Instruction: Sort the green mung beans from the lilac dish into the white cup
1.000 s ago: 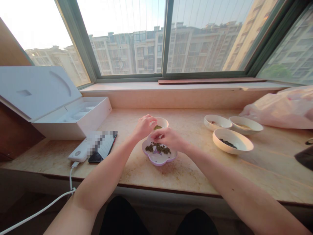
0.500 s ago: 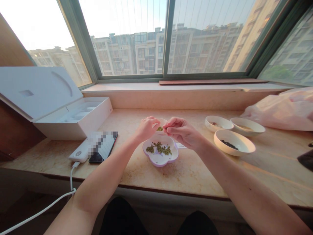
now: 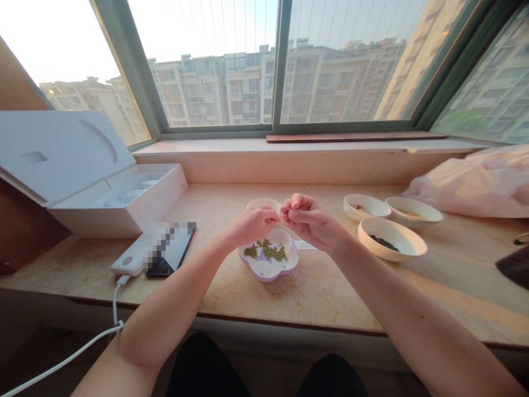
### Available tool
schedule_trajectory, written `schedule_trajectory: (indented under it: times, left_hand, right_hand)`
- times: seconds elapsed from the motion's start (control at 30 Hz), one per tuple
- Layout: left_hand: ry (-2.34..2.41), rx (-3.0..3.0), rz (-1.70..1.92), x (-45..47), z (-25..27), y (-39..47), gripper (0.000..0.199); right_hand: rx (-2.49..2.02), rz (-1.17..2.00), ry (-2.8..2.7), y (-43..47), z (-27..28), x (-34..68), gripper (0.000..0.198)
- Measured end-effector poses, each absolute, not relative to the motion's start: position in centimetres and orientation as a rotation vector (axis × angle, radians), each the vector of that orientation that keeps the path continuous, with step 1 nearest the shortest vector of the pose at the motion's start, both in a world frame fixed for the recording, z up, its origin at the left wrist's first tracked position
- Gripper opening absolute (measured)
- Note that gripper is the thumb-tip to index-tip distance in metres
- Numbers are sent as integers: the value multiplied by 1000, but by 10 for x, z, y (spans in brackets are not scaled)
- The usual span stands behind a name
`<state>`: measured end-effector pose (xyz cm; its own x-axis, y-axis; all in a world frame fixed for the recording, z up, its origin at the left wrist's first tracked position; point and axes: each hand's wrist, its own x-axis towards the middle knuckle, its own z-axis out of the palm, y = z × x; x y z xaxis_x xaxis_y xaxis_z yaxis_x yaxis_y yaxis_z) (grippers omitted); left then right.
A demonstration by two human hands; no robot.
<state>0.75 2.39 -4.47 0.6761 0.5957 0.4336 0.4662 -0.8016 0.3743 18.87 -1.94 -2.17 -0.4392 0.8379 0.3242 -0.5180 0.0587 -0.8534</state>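
Observation:
My left hand (image 3: 253,225) is over the near side of a white bowl (image 3: 263,204), its fingers curled down and closed together. Beside it my right hand (image 3: 309,218) is raised with thumb and fingers pinched. Whatever either hand holds is too small or hidden to make out. Just below both hands stands a flower-shaped white dish with a purple rim (image 3: 270,273). Small green beans (image 3: 268,251), like mung beans, lie scattered in it. My left hand hides much of the bowl behind.
At right stand three white bowls, one with dark bits (image 3: 384,242), beside a plastic bag (image 3: 475,184). On the left are an open white box (image 3: 152,193), a phone (image 3: 173,253) and a power bank (image 3: 131,256) with a cable. A printed paper strip (image 3: 305,245) lies behind the dish.
My left hand has shifted right and slightly down, its fingers closing, and now covers the beans in the back bowl. My right hand stays pinched nearby. The view has shifted slightly.

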Motion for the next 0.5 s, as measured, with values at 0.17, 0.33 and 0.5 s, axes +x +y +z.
schedule_trajectory:
  times: [0.17,0.33,0.5]
  left_hand:
    - [813,2642,592,8,-48,18,23]
    - [713,2618,272,6,-47,11,22]
    - [762,2666,50,9,-46,9,43]
  right_hand:
    - [-356,1641,-1268,-20,-23,187,19]
    - [-408,1682,-1266,-20,-25,187,22]
    - [-490,1671,-1304,-18,-29,185,20]
